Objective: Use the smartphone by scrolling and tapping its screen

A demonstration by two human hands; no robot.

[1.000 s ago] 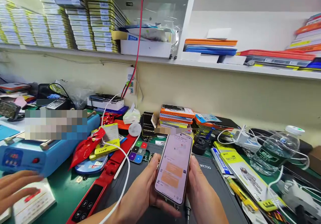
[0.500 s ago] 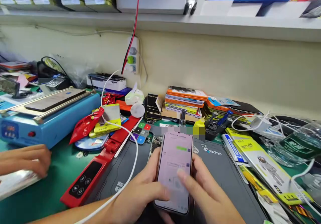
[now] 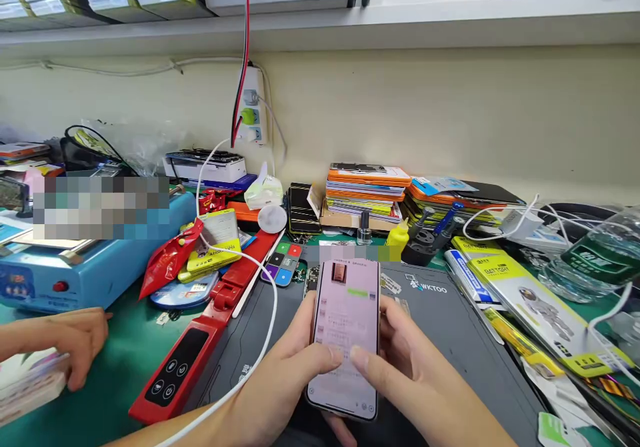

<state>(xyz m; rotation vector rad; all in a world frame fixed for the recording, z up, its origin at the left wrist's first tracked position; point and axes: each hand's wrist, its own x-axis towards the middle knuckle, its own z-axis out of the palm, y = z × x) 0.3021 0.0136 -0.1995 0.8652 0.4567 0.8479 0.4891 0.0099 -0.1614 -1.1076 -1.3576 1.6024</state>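
A smartphone [image 3: 347, 327] stands upright between my two hands, its lit screen showing a chat page. My left hand [image 3: 295, 367] wraps its left edge, thumb on the lower screen. Along the right edge my right hand [image 3: 400, 360] grips it, with that thumb resting on the glass too. Behind the phone, partly hidden by it, an opened phone with bare inner parts [image 3: 312, 280] lies on the grey work mat [image 3: 450, 360]. A white cable [image 3: 273, 313] loops in front of my left forearm.
At left, a co-worker's hand [image 3: 75, 340] rests on a white box [image 3: 33, 383]. A blue heating machine [image 3: 115, 260] and red folding lamp [image 3: 173, 373] stand nearby. Toward the right are battery packs [image 3: 545, 307], a water bottle [image 3: 595, 260] and a tool holder [image 3: 425, 243].
The chat page on the screen has scrolled, now showing a picture near its top. My view has shifted slightly. The co-worker's hand and the box beneath it have moved a little.
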